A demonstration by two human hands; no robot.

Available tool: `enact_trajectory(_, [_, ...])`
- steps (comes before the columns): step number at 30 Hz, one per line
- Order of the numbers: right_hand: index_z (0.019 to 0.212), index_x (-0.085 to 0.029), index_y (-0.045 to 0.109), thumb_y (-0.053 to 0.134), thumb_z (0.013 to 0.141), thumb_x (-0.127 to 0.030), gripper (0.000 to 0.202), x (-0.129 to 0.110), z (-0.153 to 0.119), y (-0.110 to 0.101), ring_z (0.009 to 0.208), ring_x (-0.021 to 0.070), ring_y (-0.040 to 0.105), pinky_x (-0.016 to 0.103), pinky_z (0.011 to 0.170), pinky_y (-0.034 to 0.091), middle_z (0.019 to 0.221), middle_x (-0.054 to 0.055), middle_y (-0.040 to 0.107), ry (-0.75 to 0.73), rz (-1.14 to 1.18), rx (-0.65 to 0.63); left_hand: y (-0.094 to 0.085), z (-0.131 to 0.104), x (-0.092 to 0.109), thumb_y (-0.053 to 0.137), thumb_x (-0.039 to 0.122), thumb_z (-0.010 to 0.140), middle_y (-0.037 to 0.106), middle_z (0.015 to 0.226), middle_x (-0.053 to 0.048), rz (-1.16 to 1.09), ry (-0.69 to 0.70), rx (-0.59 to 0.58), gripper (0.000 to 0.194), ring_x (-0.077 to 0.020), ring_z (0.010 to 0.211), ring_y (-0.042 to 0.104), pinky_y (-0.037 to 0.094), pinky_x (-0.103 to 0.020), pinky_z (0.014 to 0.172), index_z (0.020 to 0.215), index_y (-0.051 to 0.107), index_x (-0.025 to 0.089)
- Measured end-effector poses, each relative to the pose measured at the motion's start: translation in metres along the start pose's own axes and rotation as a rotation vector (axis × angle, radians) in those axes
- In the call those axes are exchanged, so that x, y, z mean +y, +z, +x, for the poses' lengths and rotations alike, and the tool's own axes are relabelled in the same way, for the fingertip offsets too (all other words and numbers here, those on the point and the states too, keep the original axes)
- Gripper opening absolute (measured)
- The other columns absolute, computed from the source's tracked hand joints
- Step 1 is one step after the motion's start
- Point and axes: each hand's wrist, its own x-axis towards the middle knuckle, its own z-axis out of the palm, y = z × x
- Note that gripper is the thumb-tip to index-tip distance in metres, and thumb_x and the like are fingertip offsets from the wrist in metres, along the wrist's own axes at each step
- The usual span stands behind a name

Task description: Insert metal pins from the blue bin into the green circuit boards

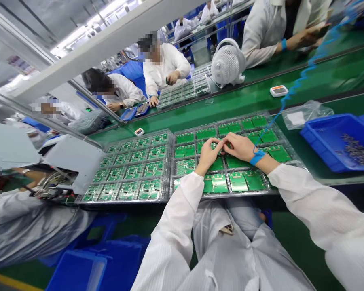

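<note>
My left hand (210,153) and my right hand (239,147) meet fingertip to fingertip over the right-hand clear plastic tray (172,178). Both are closed in a pinch, and the fingers hide whatever lies between them. A bit of green circuit board shows by the left fingertips; I cannot tell whether it is held or lies in the tray. Green circuit boards (220,183) fill the tray's pockets around my hands. A blue wrist strap (257,157) with a coiled cord circles my right wrist.
Left of my hands lies another tray of circuit boards (130,171). At right are a blue bin (324,141) of small metal parts and a clear plastic bag (306,113). A white fan (227,64) stands across the bench. Co-workers in white coats sit opposite and at left.
</note>
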Motion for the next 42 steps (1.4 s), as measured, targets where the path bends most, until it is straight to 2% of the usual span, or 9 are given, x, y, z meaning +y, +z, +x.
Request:
enact_trajectory(9, [0.103, -0.021, 0.066, 0.062, 0.104, -0.028, 0.008, 0.002, -0.001, 0.001, 0.071, 0.0184, 0.063, 0.033, 0.067, 0.047, 0.102, 0.008, 0.072, 0.046, 0.147, 0.055, -0.002, 0.0, -0.007, 0.076, 0.034, 0.101, 0.082, 0.1, -0.004, 0.032, 0.045, -0.015, 0.015, -0.0206, 0.099, 0.074, 0.054, -0.034, 0.099, 0.092, 0.077, 0.022])
enact_trajectory(16, [0.105, -0.021, 0.071, 0.06, 0.109, -0.042, 0.024, -0.001, 0.0, 0.0, 0.071, 0.0179, 0.064, 0.034, 0.069, 0.049, 0.104, 0.009, 0.073, 0.073, 0.215, 0.057, -0.003, 0.0, -0.004, 0.074, 0.037, 0.103, 0.083, 0.102, -0.005, 0.059, 0.068, 0.002, 0.017, -0.0215, 0.101, 0.075, 0.055, -0.035, 0.099, 0.096, 0.077, 0.022])
enact_trajectory(20, [0.097, -0.02, 0.073, 0.066, 0.102, -0.041, 0.022, 0.001, 0.003, -0.001, 0.071, 0.0186, 0.063, 0.034, 0.069, 0.05, 0.093, 0.007, 0.074, 0.163, 0.343, 0.093, -0.003, -0.001, -0.003, 0.072, 0.037, 0.104, 0.083, 0.104, -0.006, 0.08, 0.072, 0.008, 0.017, -0.0226, 0.103, 0.076, 0.057, -0.037, 0.102, 0.099, 0.077, 0.022])
enact_trajectory(24, [0.089, -0.021, 0.071, 0.069, 0.097, -0.042, 0.023, 0.006, 0.006, -0.001, 0.071, 0.0193, 0.062, 0.033, 0.068, 0.049, 0.08, 0.005, 0.073, 0.4, 0.479, 0.111, -0.003, -0.005, -0.001, 0.067, 0.036, 0.107, 0.081, 0.131, -0.01, 0.076, 0.117, 0.019, 0.022, -0.0264, 0.126, 0.074, 0.055, -0.042, 0.118, 0.121, 0.076, 0.023])
enact_trajectory(27, [0.086, -0.02, 0.07, 0.071, 0.095, -0.046, 0.027, 0.009, 0.008, 0.001, 0.068, 0.0183, 0.06, 0.032, 0.065, 0.047, 0.077, 0.004, 0.073, 0.506, 0.56, 0.081, -0.002, -0.007, -0.001, 0.066, 0.043, 0.109, 0.064, 0.164, -0.011, 0.089, 0.165, 0.013, 0.044, -0.0279, 0.155, 0.059, 0.044, -0.046, 0.134, 0.15, 0.064, 0.027])
enact_trajectory(29, [0.085, -0.02, 0.071, 0.073, 0.093, -0.047, 0.029, 0.01, 0.008, 0.003, 0.066, 0.0172, 0.058, 0.031, 0.062, 0.045, 0.075, 0.004, 0.072, 0.539, 0.603, 0.045, -0.001, -0.008, -0.002, 0.066, 0.049, 0.11, 0.053, 0.175, -0.011, 0.089, 0.173, 0.024, 0.056, -0.0276, 0.165, 0.049, 0.037, -0.047, 0.139, 0.161, 0.054, 0.029])
enact_trajectory(32, [0.083, -0.02, 0.071, 0.075, 0.092, -0.044, 0.026, 0.01, 0.008, 0.005, 0.067, 0.0169, 0.059, 0.031, 0.063, 0.044, 0.075, 0.003, 0.072, 0.56, 0.62, 0.026, 0.0, -0.008, -0.005, 0.067, 0.053, 0.109, 0.055, 0.171, -0.013, 0.096, 0.161, 0.021, 0.057, -0.0286, 0.165, 0.049, 0.036, -0.048, 0.14, 0.159, 0.056, 0.028])
enact_trajectory(37, [0.08, -0.019, 0.07, 0.074, 0.092, -0.033, 0.019, 0.007, 0.011, 0.004, 0.071, 0.0179, 0.061, 0.032, 0.068, 0.046, 0.078, 0.004, 0.072, 0.619, 0.581, 0.032, 0.0, -0.009, -0.007, 0.073, 0.049, 0.106, 0.066, 0.156, -0.012, 0.066, 0.146, -0.014, 0.049, -0.0316, 0.154, 0.059, 0.052, -0.047, 0.128, 0.149, 0.063, 0.027])
enact_trajectory(42, [0.079, -0.019, 0.069, 0.074, 0.093, -0.034, 0.02, 0.008, 0.01, 0.005, 0.07, 0.0174, 0.059, 0.032, 0.068, 0.045, 0.077, 0.004, 0.073, 0.622, 0.578, 0.03, 0.003, -0.012, -0.006, 0.071, 0.048, 0.107, 0.068, 0.149, -0.011, 0.032, 0.145, -0.084, 0.051, -0.0287, 0.142, 0.068, 0.06, -0.044, 0.118, 0.153, 0.058, 0.028])
